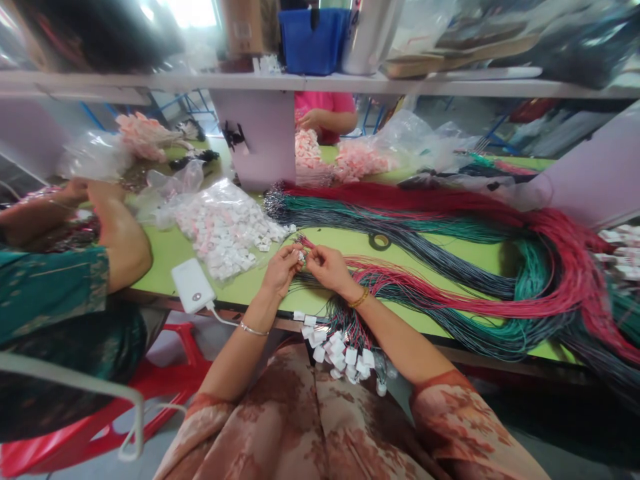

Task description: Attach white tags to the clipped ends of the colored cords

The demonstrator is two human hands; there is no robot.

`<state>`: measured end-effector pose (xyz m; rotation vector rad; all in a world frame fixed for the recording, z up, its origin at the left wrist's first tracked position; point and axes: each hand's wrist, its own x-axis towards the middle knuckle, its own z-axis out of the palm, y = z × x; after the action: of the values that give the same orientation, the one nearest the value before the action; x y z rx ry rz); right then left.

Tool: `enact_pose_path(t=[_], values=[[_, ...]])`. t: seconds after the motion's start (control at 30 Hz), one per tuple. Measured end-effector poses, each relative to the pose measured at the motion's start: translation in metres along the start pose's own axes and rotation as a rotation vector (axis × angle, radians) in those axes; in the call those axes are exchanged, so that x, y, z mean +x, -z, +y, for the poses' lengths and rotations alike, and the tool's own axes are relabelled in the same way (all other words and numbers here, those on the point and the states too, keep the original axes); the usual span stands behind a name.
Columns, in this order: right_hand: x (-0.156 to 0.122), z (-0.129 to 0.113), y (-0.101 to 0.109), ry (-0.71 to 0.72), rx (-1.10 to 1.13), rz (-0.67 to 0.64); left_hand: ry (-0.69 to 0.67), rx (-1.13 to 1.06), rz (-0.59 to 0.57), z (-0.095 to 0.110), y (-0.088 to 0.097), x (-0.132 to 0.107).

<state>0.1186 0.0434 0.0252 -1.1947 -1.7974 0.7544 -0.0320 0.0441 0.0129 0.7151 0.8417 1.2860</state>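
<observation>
My left hand (283, 268) pinches a small white connector (301, 256) between thumb and fingers. Close beside it, my right hand (327, 267) is closed on thin wires, whose reddish ends (303, 241) stick out above the fingertips. Whether a wire sits inside the connector is too small to tell. Under my right wrist, a bunch of wires with white connectors (345, 353) hangs over the table's front edge. Left of my hands lies a clear bag of white connectors (225, 227). Long red wires (450, 293), green wires (535, 267) and dark grey wires (450, 257) curve across the right side.
A white power bank (193, 285) with a cable lies at the front edge. A roll of black tape (380, 241) rests between the wire bundles. The shelf (200, 81) above holds a blue bin (314, 41). A co-worker's arm (123, 233) is at left; another person (333, 110) sits opposite.
</observation>
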Motion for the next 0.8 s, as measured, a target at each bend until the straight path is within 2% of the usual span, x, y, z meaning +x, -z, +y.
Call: enact_pose_path(t=[0.2, 0.37, 0.8], values=[[-0.0012, -0.0038, 0.007, -0.006, 0.011, 0.036, -0.065, -0.033, 0.085, -0.008, -0.0004, 0.0037], [-0.0017, -0.0022, 0.0082, -0.007, -0.004, 0.01, -0.03, -0.059, 0.005, -0.0036, -0.0015, 0.0013], [-0.0005, 0.0, 0.0074, -0.011, 0.002, 0.001, -0.023, -0.036, 0.026, -0.0019, -0.0058, -0.0026]])
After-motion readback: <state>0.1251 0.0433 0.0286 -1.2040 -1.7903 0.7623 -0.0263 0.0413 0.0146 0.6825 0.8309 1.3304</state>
